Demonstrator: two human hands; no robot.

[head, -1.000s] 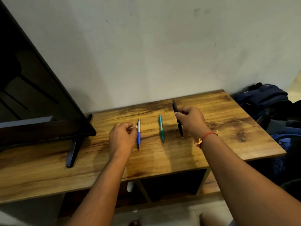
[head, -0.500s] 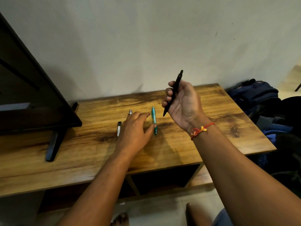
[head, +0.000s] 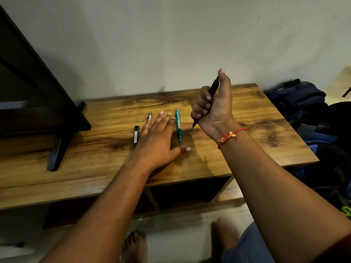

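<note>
Black pen (head: 213, 89) held for clicking.
My right hand (head: 212, 109) fists it, thumb on top; left hand (head: 157, 137) spread flat, empty.

A slim black pen (head: 213, 89) is held tilted, tip down, within the curled fingers (head: 200, 98) of the right hand (head: 218, 111).

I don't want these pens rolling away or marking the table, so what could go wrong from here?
The left hand is spread over the blue pen, with its fingers right beside the teal pen; a small sweep could roll either one across the table.
The right hand grips the black pen tip-down above the table; lowering it carelessly might leave a mark.
The small black piece lies by the left hand's edge and could get nudged.
</note>
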